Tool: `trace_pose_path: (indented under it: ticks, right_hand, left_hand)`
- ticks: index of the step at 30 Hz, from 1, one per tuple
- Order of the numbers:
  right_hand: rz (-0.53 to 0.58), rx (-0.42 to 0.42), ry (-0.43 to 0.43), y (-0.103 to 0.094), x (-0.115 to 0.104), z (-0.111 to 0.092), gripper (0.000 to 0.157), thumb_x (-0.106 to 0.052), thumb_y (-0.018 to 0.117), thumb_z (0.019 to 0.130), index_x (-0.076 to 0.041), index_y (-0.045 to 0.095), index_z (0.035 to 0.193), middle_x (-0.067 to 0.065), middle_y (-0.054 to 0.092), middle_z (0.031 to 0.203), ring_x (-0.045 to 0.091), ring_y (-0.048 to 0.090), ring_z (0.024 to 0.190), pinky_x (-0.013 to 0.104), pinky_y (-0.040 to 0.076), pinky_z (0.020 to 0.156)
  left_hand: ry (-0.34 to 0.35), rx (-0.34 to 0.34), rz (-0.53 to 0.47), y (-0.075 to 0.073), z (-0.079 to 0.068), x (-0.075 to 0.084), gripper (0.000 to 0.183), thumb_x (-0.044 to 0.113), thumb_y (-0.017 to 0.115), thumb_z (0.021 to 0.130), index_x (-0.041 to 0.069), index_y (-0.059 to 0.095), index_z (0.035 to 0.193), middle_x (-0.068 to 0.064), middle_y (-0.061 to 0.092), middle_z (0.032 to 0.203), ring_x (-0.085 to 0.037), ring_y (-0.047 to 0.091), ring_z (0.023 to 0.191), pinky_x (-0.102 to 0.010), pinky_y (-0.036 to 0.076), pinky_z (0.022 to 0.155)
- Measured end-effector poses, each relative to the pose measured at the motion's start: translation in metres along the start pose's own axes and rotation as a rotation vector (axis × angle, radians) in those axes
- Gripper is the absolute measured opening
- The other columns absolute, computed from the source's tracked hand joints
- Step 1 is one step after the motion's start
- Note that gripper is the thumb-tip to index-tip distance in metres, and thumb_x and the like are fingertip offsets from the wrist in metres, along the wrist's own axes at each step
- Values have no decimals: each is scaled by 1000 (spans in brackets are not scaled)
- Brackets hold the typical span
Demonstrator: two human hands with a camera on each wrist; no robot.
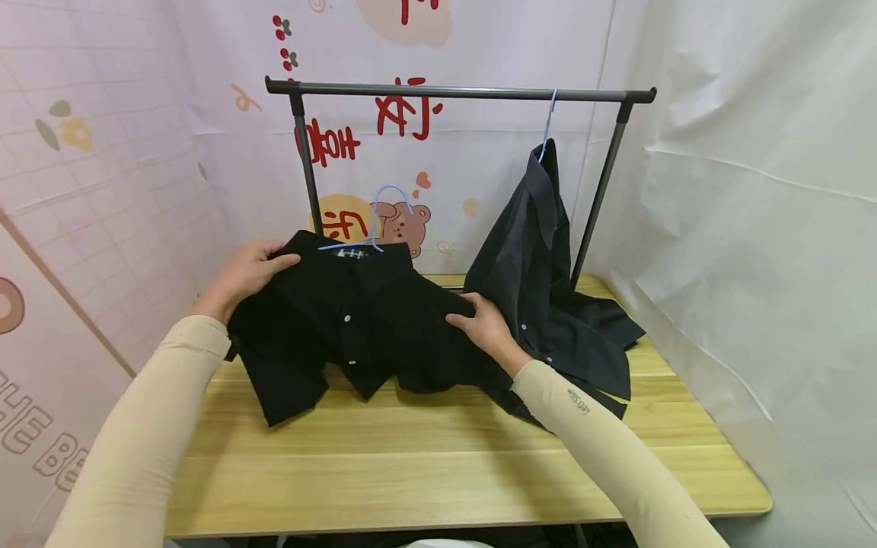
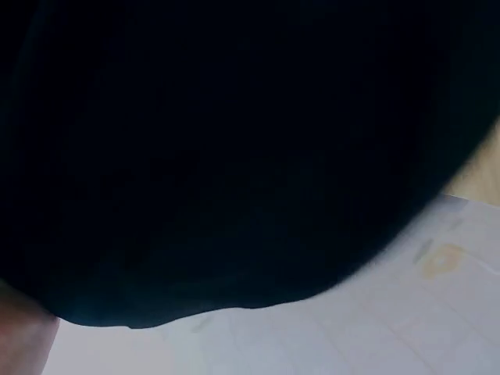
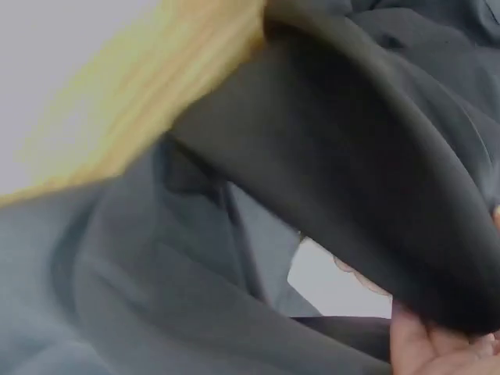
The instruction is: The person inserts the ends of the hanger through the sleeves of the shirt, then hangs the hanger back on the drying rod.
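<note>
A black button-up shirt is held up over the table between both hands, its collar toward the rack. From the collar rises the hook of a light purple hanger, with one arm of it lying across the neckline. My left hand grips the shirt at its left shoulder, thumb on top. At the opposite shoulder my right hand pinches the cloth. Dark cloth covers most of the left wrist view. The right wrist view shows the fingers under a fold of dark fabric.
A dark metal rack stands on the wooden table. From the right of its bar, a second black shirt hangs on a purple hanger, its lower part spread on the table beside my right forearm. Printed curtains enclose the back and sides.
</note>
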State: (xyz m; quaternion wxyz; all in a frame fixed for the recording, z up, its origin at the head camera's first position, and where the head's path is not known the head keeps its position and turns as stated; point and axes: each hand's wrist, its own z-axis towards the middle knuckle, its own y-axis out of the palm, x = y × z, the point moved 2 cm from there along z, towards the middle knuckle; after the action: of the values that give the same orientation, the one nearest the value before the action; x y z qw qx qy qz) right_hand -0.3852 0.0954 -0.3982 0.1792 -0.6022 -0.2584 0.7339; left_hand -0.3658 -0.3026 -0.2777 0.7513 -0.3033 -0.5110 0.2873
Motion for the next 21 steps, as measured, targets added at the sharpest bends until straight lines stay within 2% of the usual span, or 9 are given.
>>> trace_pose_path:
  ticks: [3,5,8,10,12,14,17,21]
  right_hand:
    - [-1,-9,19,5,9,-3,72,-27,71,93,-2,35,151,19,42,150,37,44,133,51,37,107]
    - [-47,-22,19,9,16,-6,65,-20,69,93,0,40,148,20,48,143,37,49,128,49,40,103]
    - [-128,-68,31,15,27,-11,43,-9,64,90,3,54,130,19,63,108,35,61,98,43,48,83]
    - [-184,-100,47,17,33,-15,34,-5,61,87,3,57,120,14,59,86,31,57,80,39,44,71]
    - [-225,-123,60,18,36,-17,31,-2,60,84,5,56,114,11,52,75,29,53,72,38,40,66]
    - [-257,-127,64,18,37,-19,29,-2,59,82,5,55,110,8,48,72,28,51,69,37,38,64]
    - [-263,-119,50,17,37,-20,25,0,59,81,3,56,106,9,49,72,29,51,69,37,38,64]
    - [-251,-89,10,18,37,-20,34,2,61,80,2,58,114,12,59,86,29,53,76,39,39,69]
  left_hand:
    - [-12,76,-73,-10,-4,-8,38,34,59,101,-3,66,103,-5,62,80,-17,52,75,-27,41,67]
    - [-12,129,-106,-16,-5,-13,38,34,60,100,-4,67,103,-1,62,76,-14,52,72,-24,40,64]
    - [-6,169,-128,-23,-5,-14,40,36,62,99,-4,67,102,4,61,72,-11,51,71,-24,39,63]
    - [-1,178,-127,-25,-4,-14,41,38,62,99,-3,68,103,6,62,73,-10,51,73,-23,40,64]
    - [-8,185,-134,-28,-4,-12,43,41,62,98,-2,67,100,6,60,71,-12,51,72,-24,39,63]
    - [-23,206,-141,-30,-4,-10,44,44,62,97,-1,67,96,4,57,67,-14,49,69,-25,38,60]
    - [-36,260,-146,-34,-4,-8,46,45,63,96,0,61,85,3,47,58,-16,44,61,-28,35,54]
    - [-11,326,-150,-39,-3,-6,43,40,66,96,-1,62,84,8,46,56,-12,44,58,-24,35,50]
